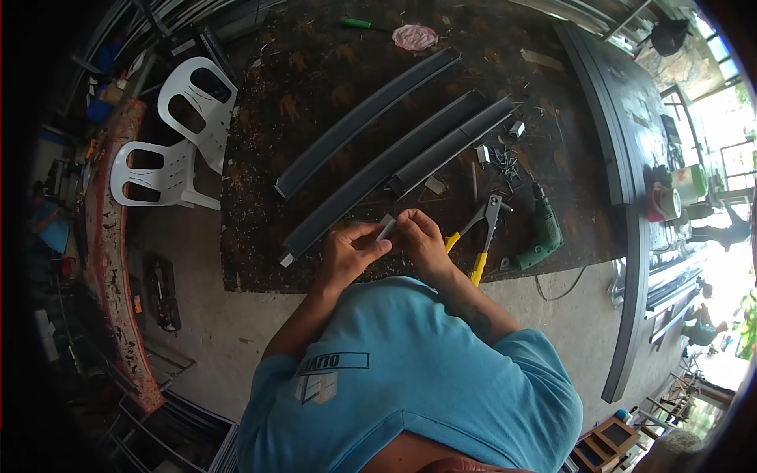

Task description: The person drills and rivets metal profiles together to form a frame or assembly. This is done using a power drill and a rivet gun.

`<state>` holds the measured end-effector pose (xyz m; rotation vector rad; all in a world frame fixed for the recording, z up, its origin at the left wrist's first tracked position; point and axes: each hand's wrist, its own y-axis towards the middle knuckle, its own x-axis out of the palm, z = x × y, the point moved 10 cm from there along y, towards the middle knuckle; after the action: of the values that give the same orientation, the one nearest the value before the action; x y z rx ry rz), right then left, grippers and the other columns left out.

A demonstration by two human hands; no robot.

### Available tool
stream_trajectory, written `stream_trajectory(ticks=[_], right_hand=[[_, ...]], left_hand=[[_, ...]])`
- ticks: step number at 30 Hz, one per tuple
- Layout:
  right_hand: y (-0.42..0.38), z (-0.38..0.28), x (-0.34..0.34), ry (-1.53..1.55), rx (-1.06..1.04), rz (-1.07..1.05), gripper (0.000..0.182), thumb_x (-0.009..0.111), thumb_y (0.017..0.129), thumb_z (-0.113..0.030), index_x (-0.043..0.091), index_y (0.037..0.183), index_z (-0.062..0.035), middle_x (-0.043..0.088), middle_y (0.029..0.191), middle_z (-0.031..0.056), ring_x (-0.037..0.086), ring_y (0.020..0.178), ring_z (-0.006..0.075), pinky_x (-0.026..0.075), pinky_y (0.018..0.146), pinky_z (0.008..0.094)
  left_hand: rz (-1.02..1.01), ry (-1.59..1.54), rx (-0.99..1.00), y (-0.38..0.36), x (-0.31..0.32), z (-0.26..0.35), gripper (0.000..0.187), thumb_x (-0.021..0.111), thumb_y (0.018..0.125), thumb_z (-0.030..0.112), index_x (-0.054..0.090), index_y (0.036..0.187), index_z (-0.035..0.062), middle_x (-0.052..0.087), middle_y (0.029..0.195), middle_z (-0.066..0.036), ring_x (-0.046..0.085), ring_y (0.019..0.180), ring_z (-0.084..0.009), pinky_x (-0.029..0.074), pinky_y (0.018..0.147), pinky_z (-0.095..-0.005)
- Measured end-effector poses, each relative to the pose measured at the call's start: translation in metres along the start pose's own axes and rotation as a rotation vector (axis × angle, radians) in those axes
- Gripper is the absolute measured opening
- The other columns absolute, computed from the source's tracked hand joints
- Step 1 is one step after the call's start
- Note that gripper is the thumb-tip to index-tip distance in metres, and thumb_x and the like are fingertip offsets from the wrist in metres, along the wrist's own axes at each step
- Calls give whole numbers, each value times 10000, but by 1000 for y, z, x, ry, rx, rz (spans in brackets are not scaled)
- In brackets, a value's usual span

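Observation:
A small light-grey metal piece (386, 228) is pinched in my left hand (353, 252), between thumb and fingers. My right hand (422, 239) is closed just to the right of it, fingertips together; what they grip is hidden. In front of both hands, dark grey metal profiles (386, 169) lie lengthwise on the dark worktable (260, 118). A hand riveter (487, 225) with yellow handles rests open beside my right forearm. Right of it lies a green power drill (542, 235).
Loose rivets (509, 167) and small metal blocks (516, 128) are scattered beyond the riveter. A green-handled tool (356, 24) and a pink cloth (415, 37) lie at the far edge. Long grey bars (607, 126) line the right side. White plastic chairs (177, 169) stand at left.

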<state>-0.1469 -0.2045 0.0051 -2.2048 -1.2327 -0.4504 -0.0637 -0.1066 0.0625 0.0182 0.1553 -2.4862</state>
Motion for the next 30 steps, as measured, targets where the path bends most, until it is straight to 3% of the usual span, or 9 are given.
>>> stream_trajectory(ticks=[4,8,10,11,13,16,17,21,30], right_hand=[[-1,-1,3,-17,8,-29,192,531,994,-252,546,1014,-62,617,842,25,597,720,96,495,640,238],[-1,0,6,-27,18,-63,175,545,985,-235,560,1007,-62,610,829,15,590,722,92,491,644,237],[1,6,-2,-215,53,-12,171,560,970,-213,584,1006,-47,607,824,10,569,716,84,477,644,236],[1,10,-8,-214,58,-7,171,560,970,-213,584,1006,-47,607,824,10,569,716,84,477,644,236],[1,12,-25,-416,38,25,172,578,953,-192,607,997,-29,606,817,5,551,712,78,465,641,237],[-7,11,-53,-437,96,154,176,588,941,-185,614,1000,-21,604,798,0,544,712,78,454,631,238],[-6,16,-67,-464,56,180,172,592,933,-181,618,991,-21,600,784,-2,545,712,77,451,627,236],[-12,15,-86,-497,18,239,176,610,912,-175,627,963,-8,594,758,-10,539,685,69,438,607,227],[-3,31,-74,-557,77,205,178,615,910,-161,629,966,8,607,765,12,546,700,82,449,633,247]], left_hand=[[56,-136,-107,0,-10,-27,231,709,865,138,675,1020,-30,691,866,-61,635,762,-97,523,706,-241],[84,-155,-26,0,-10,-25,175,713,857,140,667,936,-9,678,834,-35,619,728,-100,522,685,-259],[207,63,23,2,-25,-23,138,700,852,125,645,887,3,672,804,-49,624,721,-121,518,682,-280],[204,61,17,3,-31,-29,138,700,852,125,645,887,3,672,804,-49,624,721,-121,518,682,-280],[56,454,4,5,-41,-50,102,658,850,85,620,886,-3,653,732,-58,628,697,-111,509,649,-283],[75,627,-89,-19,-76,-120,104,644,844,90,621,881,-5,639,679,-75,633,656,-131,503,627,-301],[81,637,-190,-31,-88,-151,122,660,825,128,625,851,14,666,710,-106,669,683,-231,512,635,-358],[78,825,-310,-54,-102,-180,155,684,792,196,626,811,54,677,811,-161,652,817,-378,506,707,-464],[9,1058,-474,-51,-75,-169,118,618,800,96,588,899,39,668,877,-214,653,843,-409,521,765,-505]])
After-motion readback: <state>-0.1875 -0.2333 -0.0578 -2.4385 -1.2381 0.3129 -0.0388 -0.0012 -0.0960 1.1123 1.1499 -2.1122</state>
